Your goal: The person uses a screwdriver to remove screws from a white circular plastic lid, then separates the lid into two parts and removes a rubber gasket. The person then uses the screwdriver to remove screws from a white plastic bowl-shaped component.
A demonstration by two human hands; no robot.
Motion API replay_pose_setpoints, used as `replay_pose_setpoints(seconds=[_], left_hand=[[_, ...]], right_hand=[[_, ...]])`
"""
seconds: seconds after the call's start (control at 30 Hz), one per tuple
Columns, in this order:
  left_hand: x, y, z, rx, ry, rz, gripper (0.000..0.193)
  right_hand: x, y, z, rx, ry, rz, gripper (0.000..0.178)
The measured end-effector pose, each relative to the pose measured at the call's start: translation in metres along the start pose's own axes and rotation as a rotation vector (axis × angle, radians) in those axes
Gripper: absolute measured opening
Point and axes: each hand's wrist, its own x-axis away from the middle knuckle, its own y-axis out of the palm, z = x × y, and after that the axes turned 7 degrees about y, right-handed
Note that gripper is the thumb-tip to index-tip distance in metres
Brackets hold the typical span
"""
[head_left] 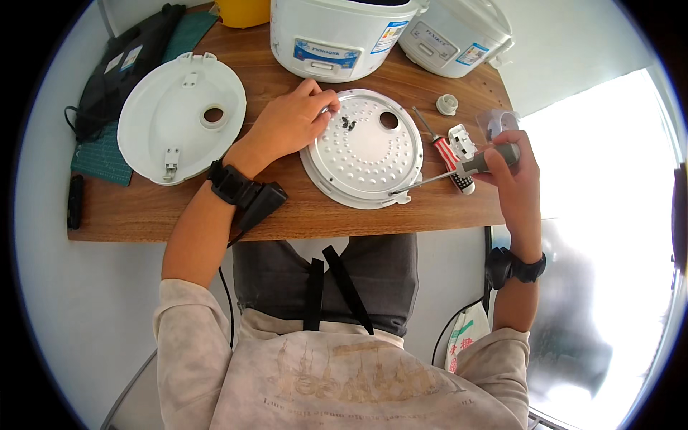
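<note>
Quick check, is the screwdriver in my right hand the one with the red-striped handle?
No, your right hand holds the grey-handled screwdriver, while the red-striped screwdriver lies on the wooden table.

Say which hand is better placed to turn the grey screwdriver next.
Probably the right hand: it grips the grey screwdriver, tip at the near edge of the dimpled disc. The left hand is at its far-left rim.

Left hand [290, 120]: turned downward, fingers [327, 102] bent
Right hand [513, 168]: closed, fingers curled inward
Forearms [197, 236]: both extended forward
</note>
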Motion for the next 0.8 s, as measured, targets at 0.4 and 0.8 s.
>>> replay_pose_setpoints(seconds=[0.4, 0.8], left_hand=[[0.002, -0.001, 0.000, 0.028, -0.014, -0.006, 0.015], [0.002, -0.001, 0.000, 0.022, -0.020, -0.013, 0.016]], right_hand=[[0.027, 0.007, -0.008, 0.197, -0.434, -0.044, 0.036], [0.031, 0.006, -0.010, 0.288, -0.535, -0.046, 0.035]])
